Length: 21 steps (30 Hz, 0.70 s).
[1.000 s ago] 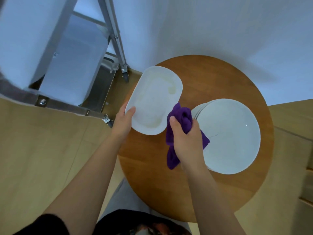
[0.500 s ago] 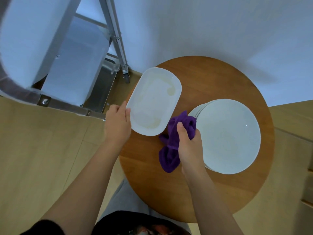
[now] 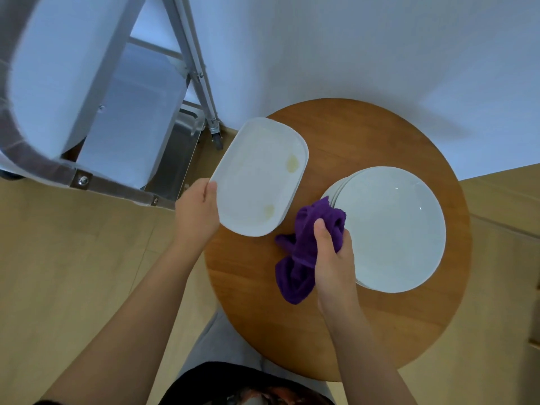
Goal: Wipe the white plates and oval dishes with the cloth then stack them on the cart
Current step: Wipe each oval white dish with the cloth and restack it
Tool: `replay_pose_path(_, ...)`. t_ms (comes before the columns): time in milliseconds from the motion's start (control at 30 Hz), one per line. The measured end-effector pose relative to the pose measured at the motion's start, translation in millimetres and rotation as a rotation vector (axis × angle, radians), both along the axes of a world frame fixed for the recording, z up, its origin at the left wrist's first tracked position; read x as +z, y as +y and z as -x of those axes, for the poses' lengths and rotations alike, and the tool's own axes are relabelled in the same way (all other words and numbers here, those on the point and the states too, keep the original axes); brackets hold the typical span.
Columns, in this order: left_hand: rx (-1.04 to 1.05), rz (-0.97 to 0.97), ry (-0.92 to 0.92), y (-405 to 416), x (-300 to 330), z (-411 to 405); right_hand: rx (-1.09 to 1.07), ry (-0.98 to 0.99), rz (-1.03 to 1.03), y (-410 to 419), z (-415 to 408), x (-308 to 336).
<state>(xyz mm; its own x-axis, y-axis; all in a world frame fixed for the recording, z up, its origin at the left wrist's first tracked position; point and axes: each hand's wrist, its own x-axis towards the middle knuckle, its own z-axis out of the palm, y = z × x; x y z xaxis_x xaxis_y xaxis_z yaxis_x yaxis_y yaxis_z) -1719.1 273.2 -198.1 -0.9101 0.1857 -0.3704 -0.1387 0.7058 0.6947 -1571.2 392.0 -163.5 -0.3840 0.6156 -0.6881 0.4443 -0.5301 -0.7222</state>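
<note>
A white oval dish [image 3: 257, 179] with two yellowish smears lies over the left edge of the round wooden table [image 3: 350, 135]; another dish edge shows beneath it. My left hand [image 3: 198, 211] grips its near-left rim. My right hand [image 3: 333, 252] holds a bunched purple cloth [image 3: 301, 255] just off the dish's near-right corner, over the table. A stack of round white plates [image 3: 391, 226] sits on the right half of the table, partly behind my right hand.
A metal cart [image 3: 87, 182] with steel frame, castor and white items on its shelves stands to the left of the table. A white wall runs behind. Pale wooden floor lies around the table, and my lap is below.
My right hand with the cloth has drawn back off the oval dish toward me and lower. My left hand shifted along the dish's near-left rim, and the dish slid slightly left.
</note>
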Motion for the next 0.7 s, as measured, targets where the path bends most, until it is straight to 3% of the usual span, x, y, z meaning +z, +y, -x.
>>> replay_pose_path(267,0.115,-0.289,-0.2,-28,21,-75,0.002,0.204,0.044,-5,-20,5)
replay_pose_path(500,0.086,-0.471,-0.403,-50,57,-137,0.053,0.144,-0.082,5,-81,18)
replay_pose_path(700,0.153,-0.81,-0.849,-31,66,-155,0.246,0.142,-0.061,8,-145,39)
